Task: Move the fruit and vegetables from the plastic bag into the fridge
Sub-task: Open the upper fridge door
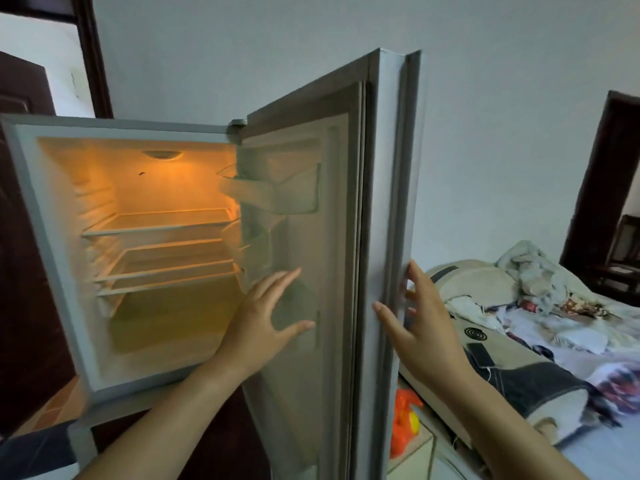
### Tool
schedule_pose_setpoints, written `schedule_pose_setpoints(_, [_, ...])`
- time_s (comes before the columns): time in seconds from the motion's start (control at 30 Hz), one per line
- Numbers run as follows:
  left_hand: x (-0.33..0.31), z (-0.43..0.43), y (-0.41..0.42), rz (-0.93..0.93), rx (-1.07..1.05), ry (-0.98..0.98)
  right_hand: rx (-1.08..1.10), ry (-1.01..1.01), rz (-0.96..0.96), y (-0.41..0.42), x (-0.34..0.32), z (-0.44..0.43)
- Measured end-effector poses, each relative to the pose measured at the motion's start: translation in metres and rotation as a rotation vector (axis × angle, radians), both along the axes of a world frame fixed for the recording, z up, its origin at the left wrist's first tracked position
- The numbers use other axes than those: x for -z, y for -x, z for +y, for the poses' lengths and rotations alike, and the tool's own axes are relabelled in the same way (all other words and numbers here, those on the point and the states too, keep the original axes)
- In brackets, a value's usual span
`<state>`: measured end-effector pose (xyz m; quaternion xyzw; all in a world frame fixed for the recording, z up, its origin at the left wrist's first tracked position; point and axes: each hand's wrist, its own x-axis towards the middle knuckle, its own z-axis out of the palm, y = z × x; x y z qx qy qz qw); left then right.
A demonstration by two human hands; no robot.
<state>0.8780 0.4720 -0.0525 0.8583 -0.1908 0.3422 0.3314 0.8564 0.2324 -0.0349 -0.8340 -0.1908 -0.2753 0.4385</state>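
- Hands were both bare and spread wide, neither gripping anything.
- Left hand (pixel 266 315) was held open in front of the inner face of the door (pixel 304 271), fingers fanned and pointing up and to the right, thumb out to the right; whether the fingertips touched the liner could not be told through the blur.
- Right hand (pixel 420 322) was open at the door's outer edge, thumb against the near side of the edge and fingers reaching round the far side, resting on it loosely.
- Fridge (pixel 45 258) stood upright with its long axis vertical, its opening facing the camera and lit orange inside.
- Door was swung out on hinges at the right, edge-on to the camera.
- Shelves (pixel 156 226) inside were bare, as were the door bins (pixel 277 192).
- Orange bag (pixel 403 424) lay low beside the door, near a bed (pixel 554 341) strewn with bedding; its contents could not be made out.
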Motion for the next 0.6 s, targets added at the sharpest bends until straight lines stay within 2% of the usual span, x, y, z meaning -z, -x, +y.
schedule_pose_setpoints(0.07, [0.013,-0.006,-0.01,0.082,-0.017,-0.009,0.011,0.003,0.04,-0.006,0.003,-0.013])
schedule_pose_setpoints(0.17, [0.031,-0.022,-0.023,0.152,-0.026,-0.153,0.051,0.027,0.054,-0.02,0.008,-0.028])
schedule_pose_setpoints(0.27, [0.045,-0.042,-0.038,0.049,-0.071,-0.259,0.105,0.041,0.056,-0.04,0.012,-0.037])
schedule_pose_setpoints(0.4, [0.061,-0.071,-0.055,-0.07,-0.168,-0.203,0.18,0.055,0.023,-0.066,0.017,-0.049])
schedule_pose_setpoints(0.6, [0.075,-0.104,-0.08,-0.211,-0.245,-0.15,0.155,0.028,0.04,-0.092,0.021,-0.072])
